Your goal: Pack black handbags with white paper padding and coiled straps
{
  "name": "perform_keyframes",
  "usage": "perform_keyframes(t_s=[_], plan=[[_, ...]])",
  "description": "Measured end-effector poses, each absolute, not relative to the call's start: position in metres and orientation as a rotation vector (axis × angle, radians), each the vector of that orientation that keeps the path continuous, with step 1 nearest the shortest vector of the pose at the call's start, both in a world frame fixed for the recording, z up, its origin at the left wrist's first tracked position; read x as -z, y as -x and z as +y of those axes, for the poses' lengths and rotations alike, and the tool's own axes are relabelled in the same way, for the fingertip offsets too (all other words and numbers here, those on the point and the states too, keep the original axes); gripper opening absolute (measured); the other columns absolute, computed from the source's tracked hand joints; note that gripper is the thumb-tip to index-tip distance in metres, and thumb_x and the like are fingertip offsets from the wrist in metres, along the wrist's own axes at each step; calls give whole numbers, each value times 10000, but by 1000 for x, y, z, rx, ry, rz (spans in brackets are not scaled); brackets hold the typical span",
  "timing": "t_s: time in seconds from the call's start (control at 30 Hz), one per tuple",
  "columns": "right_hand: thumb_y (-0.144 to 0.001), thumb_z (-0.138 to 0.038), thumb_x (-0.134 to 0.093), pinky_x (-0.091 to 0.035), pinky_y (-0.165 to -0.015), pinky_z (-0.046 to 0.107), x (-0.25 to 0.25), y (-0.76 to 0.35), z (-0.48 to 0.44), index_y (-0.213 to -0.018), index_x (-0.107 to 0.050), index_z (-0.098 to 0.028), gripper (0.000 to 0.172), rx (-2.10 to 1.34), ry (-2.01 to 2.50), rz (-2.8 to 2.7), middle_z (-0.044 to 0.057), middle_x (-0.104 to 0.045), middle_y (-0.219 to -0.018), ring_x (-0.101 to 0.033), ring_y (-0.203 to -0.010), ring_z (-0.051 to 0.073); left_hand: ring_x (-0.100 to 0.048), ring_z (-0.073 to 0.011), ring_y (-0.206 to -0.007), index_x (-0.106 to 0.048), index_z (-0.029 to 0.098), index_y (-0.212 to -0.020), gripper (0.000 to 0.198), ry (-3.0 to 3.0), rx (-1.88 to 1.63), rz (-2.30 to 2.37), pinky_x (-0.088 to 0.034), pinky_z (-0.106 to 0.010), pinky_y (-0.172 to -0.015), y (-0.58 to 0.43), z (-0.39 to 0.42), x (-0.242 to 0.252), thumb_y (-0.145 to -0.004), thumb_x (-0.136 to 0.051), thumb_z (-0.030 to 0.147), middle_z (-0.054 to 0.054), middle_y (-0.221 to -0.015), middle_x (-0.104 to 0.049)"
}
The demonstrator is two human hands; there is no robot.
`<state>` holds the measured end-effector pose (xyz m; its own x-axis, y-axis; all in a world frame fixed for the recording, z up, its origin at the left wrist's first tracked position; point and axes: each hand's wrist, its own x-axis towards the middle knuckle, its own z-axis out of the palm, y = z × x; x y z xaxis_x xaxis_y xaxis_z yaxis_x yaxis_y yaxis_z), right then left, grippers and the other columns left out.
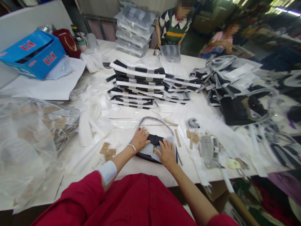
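Observation:
A small black handbag (155, 139) with a grey strap (155, 120) and a gold clasp lies on the white table (150, 174) right in front of me, partly wrapped in pale paper. My left hand (140, 139) presses flat on the bag's left side, fingers stretched out. On the right side lies my right hand (167, 153), also flat and spread over the paper wrap. Neither hand grips anything.
Stacks of wrapped black-and-white bags (138, 84) stand beyond. A tape dispenser (209, 150), a tape roll (193, 123) and brown tags (108, 151) lie nearby. Clear plastic bags (30, 138) fill the left, a blue box (33, 53) far left. Two people sit across the table.

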<state>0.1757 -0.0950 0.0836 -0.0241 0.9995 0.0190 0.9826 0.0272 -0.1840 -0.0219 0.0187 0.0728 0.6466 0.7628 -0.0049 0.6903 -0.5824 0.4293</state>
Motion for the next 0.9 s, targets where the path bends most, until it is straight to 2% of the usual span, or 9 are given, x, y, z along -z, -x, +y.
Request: perform_keyframes(t_s=[0.1,0.23,0.33,0.4,0.53,0.7,0.77,0.83,0.9], plan=[[-961,-406,-486,-231,-1119,573,-79,-195,-100,-1396,-461,-159,501,-253,2122,-2124,167,-508,-1418,-391,-1359,337,-332,-375,-1385,-577,202,-1238,399,-2441,-196,1306,-244,-653,-1093,24,34,-61,-908,-574,425,-141,-1354,-551],[-974,-421,-456,-242,-1142,540,-80,-208,-100,-1432,-424,-159,529,-329,2079,-2137,151,-499,-1435,-395,-1371,297,-349,-372,-1379,-570,200,-1267,425,-2434,-194,1332,-249,-664,-1086,26,34,-60,-932,-515,457,-144,-1321,-580],[-949,-473,-494,-236,-1143,551,-85,-214,-101,-1457,-400,-184,591,-354,2021,-2198,156,-469,-1460,-371,-1387,307,-295,-373,-1414,-540,202,-1329,506,-2481,-229,1312,-179,-674,-1114,34,17,-69,-930,-496,511,-161,-1406,-517],[-939,-494,-507,-225,-1143,563,-86,-220,-104,-1467,-389,-204,613,-354,1996,-2238,150,-433,-1488,-337,-1406,312,-264,-354,-1435,-510,194,-1370,575,-2569,-263,1205,-153,-634,-1144,43,-1,-74,-921,-492,552,-168,-1469,-450],[-957,-468,-481,-243,-1148,535,-85,-232,-106,-1473,-378,-195,593,-403,1970,-2262,136,-399,-1514,-308,-1425,288,-334,-303,-1413,-448,211,-1422,642,-2665,-183,926,-209,-568,-1154,59,-37,-72,-923,-440,614,-137,-1490,-436],[-911,-485,-558,-211,-1149,594,-105,-228,-102,-1483,-367,-199,667,-356,1885,-2327,153,-410,-1503,-315,-1418,318,-353,-337,-1399,-384,208,-1461,778,-2689,-114,870,-256,-603,-1124,62,-41,-67,-845,-546,655,-156,-1484,-438],[-836,-554,-638,-191,-1152,614,-118,-222,-104,-1500,-333,-212,808,-347,1768,-2408,155,-358,-1533,-273,-1433,339,-364,-358,-1389,-357,235,-1475,829,-2701,-63,867,-273,-627,-1107,59,-41,-69,-800,-628,632,-155,-1484,-438],[-751,-585,-718,-185,-1156,616,-126,-218,-108,-1518,-290,-242,942,-413,1627,-2523,141,-315,-1558,-246,-1442,346,-386,-356,-1378,-338,263,-1482,802,-2713,-10,894,-289,-636,-1096,52,-44,-71,-806,-678,530,-149,-1489,-432],[-733,-499,-774,-198,-1157,609,-128,-218,-112,-1526,-257,-280,972,-497,1551,-2612,119,-305,-1565,-251,-1441,342,-410,-334,-1368,-318,273,-1490,758,-2719,-5,925,-314,-617,-1097,44,-49,-72,-834,-680,393,-142,-1488,-436]])
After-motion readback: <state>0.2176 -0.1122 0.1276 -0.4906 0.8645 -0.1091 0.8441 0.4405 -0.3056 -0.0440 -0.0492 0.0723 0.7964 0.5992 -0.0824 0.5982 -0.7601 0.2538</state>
